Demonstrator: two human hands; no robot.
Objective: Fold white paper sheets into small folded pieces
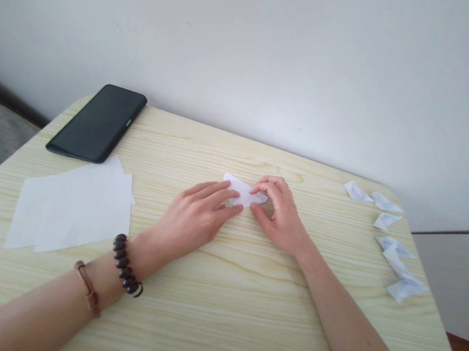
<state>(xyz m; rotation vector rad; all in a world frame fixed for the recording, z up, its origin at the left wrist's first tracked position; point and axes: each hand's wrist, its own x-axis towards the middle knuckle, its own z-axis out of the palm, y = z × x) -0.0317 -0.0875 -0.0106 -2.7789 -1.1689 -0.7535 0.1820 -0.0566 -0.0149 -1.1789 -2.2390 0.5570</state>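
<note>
A small folded piece of white paper (242, 191) lies on the table between my two hands, with slanted ends and a crease near its right side. My left hand (201, 208) holds down its left part, the fingertips on the paper and the thumb at the near edge. At the right end, my right hand (274, 208) has curled fingers and a thumb gripping the paper by its folded edge. The paper's far left corner shows past my left fingertips, while its right tip is partly covered by my right fingers.
Flat white paper sheets (81, 212) overlap on the left, beside my left forearm. Behind them a black tablet-like device (98, 124) lies near the table's back corner. Several folded white paper pieces (406, 289) line the right edge. A white wall (267, 64) rises behind the wooden table (223, 315).
</note>
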